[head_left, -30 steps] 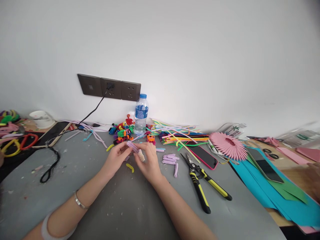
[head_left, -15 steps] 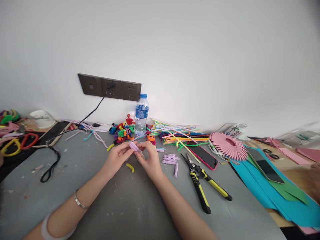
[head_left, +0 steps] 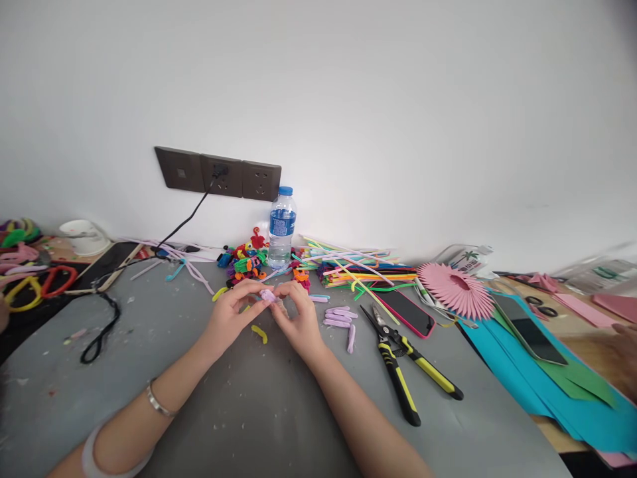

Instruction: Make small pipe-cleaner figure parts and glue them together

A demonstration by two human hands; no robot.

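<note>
Between the fingertips of my left hand (head_left: 233,313) and my right hand (head_left: 297,316) is a small bent lilac pipe cleaner piece (head_left: 267,295). Both hands are closed on it, raised a little over the grey table (head_left: 249,411). Just below them lies a short yellow pipe cleaner (head_left: 259,333). Several folded lilac pipe cleaner pieces (head_left: 338,317) rest to the right of my right hand. Beyond those are pruning shears (head_left: 398,352) with black and yellow handles, their blades spread. My fingers partly hide the piece I hold.
A water bottle (head_left: 282,229) stands at the wall beside colourful pipe cleaner figures (head_left: 246,262). Long pipe cleaners (head_left: 363,269) lie to its right, near a phone (head_left: 408,312) and a pink paper fan (head_left: 455,290). Scissors (head_left: 57,282) and a black cord (head_left: 102,332) are leftward. Another person's hand (head_left: 628,345) shows far right.
The lilac piece in my fingers has gone from a longer loop to a more compact, bunched shape. My hands have stayed in nearly the same place.
</note>
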